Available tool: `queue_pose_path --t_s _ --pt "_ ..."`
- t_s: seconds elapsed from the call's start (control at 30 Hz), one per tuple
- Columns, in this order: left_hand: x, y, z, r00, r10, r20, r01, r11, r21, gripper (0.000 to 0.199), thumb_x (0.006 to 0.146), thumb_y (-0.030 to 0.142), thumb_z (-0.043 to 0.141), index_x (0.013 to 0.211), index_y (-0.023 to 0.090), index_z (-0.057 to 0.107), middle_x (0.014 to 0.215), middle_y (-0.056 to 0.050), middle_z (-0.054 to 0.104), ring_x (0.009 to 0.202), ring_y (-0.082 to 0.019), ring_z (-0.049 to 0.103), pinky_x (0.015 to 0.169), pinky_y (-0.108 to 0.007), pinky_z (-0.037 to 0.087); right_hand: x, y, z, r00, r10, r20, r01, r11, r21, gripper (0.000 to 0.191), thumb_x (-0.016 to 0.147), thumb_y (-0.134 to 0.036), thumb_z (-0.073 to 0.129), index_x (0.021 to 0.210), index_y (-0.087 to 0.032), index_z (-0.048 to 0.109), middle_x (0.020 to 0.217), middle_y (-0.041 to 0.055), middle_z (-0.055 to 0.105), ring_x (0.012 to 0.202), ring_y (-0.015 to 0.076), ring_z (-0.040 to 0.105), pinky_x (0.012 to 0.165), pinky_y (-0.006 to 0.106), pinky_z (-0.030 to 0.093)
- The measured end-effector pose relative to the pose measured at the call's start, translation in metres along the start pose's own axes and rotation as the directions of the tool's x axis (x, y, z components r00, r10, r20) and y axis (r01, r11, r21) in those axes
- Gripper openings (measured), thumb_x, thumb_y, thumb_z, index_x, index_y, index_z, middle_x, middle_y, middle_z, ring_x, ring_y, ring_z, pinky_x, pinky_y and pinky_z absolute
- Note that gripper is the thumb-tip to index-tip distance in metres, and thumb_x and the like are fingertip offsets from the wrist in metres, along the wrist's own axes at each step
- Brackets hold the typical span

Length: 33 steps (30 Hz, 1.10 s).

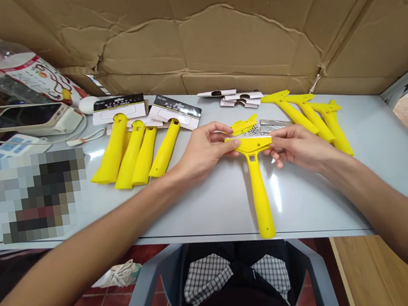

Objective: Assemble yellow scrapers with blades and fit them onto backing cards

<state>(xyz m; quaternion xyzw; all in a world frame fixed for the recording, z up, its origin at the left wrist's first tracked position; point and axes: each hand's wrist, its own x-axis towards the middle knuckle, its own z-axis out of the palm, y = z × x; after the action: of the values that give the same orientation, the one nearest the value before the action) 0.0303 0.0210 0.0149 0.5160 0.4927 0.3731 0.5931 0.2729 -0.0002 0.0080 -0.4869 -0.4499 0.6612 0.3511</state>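
A yellow scraper [258, 191] with a T-shaped head is held over the grey table, its handle toward me. My left hand [211, 147] pinches the left end of its head. At the right end, the fingers of my right hand [294, 145] are closed on the head. A thin pale edge shows along the top of the head, perhaps a blade. Just behind it lie a loose yellow head piece [244, 125], a small heap of screws [255, 129] and a shiny clear packet [274, 124], partly hidden by my hands.
Several yellow handles [133, 152] with printed cards [177, 111] lie at left. More yellow scraper parts [307, 113] lie at right, near pale cards [242, 99]. A phone [28, 117], cables and bottles [33, 70] crowd the left. Cardboard [211, 40] walls the back.
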Motion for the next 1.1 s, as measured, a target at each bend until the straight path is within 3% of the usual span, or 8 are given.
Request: queue_pose_path --t_s 0.33,0.57,0.7,0.83,0.93,1.1 --pt "-0.002 0.000 -0.002 1.000 0.016 -0.002 -0.016 1.000 0.013 0.034 0.078 0.013 0.088 0.095 0.021 0.059 0.092 -0.005 0.082 0.081 -0.020 0.081 0.074 -0.034 0.067 -0.002 -0.005 0.003 0.999 0.025 0.031 -0.025 1.000 0.010 0.025 0.086 -0.036 0.087 0.091 -0.013 0.079 0.089 0.0126 0.076 0.066 0.0155 0.064 0.052 0.028 0.060" --pt "-0.003 0.001 -0.001 0.999 0.035 -0.001 -0.035 0.999 0.011 0.037 0.077 0.012 0.090 0.097 0.020 0.060 0.091 -0.005 0.082 0.080 -0.021 0.081 0.072 -0.033 0.067 -0.002 -0.010 0.005 0.995 0.093 -0.023 -0.091 0.994 0.066 0.022 0.093 -0.038 0.074 0.086 -0.016 0.073 0.082 0.0155 0.078 0.063 0.0192 0.068 0.049 0.029 0.059" --pt "-0.007 0.007 0.002 0.999 0.015 -0.032 -0.014 0.999 0.050 0.034 0.079 0.010 0.088 0.105 0.016 0.066 0.098 -0.009 0.083 0.080 -0.019 0.081 0.075 -0.031 0.066 -0.004 -0.010 0.005 0.996 0.091 0.018 -0.092 0.995 0.035 0.021 0.091 -0.034 0.079 0.089 -0.014 0.073 0.084 0.0164 0.078 0.064 0.0166 0.067 0.050 0.026 0.060" --pt "-0.009 0.011 0.003 1.000 0.007 -0.026 -0.004 0.995 0.095 0.039 0.086 0.010 0.084 0.123 0.010 0.073 0.111 -0.013 0.083 0.077 -0.016 0.080 0.078 -0.030 0.065 -0.005 -0.009 0.004 0.998 0.054 -0.020 -0.052 0.997 0.062 0.027 0.084 -0.028 0.088 0.102 -0.021 0.068 0.082 0.0083 0.077 0.062 0.0156 0.069 0.050 0.026 0.061" --pt "-0.008 0.010 0.002 1.000 0.001 -0.025 0.002 0.993 0.119 0.036 0.088 0.013 0.083 0.123 0.009 0.076 0.112 -0.015 0.083 0.078 -0.016 0.079 0.079 -0.030 0.065 -0.005 -0.009 0.003 0.998 0.026 -0.060 -0.023 0.998 0.055 0.031 0.079 -0.029 0.093 0.094 -0.022 0.067 0.081 0.0050 0.075 0.063 0.0162 0.072 0.050 0.027 0.062" --pt "-0.008 0.010 0.003 0.999 0.008 -0.044 -0.002 0.990 0.141 0.028 0.088 0.013 0.083 0.115 0.010 0.078 0.109 -0.013 0.084 0.077 -0.016 0.079 0.080 -0.030 0.064 -0.004 -0.007 0.003 0.993 -0.048 -0.105 0.051 0.998 0.028 0.033 0.073 -0.033 0.098 0.085 -0.018 0.072 0.089 0.0076 0.075 0.066 0.0184 0.076 0.051 0.030 0.065"
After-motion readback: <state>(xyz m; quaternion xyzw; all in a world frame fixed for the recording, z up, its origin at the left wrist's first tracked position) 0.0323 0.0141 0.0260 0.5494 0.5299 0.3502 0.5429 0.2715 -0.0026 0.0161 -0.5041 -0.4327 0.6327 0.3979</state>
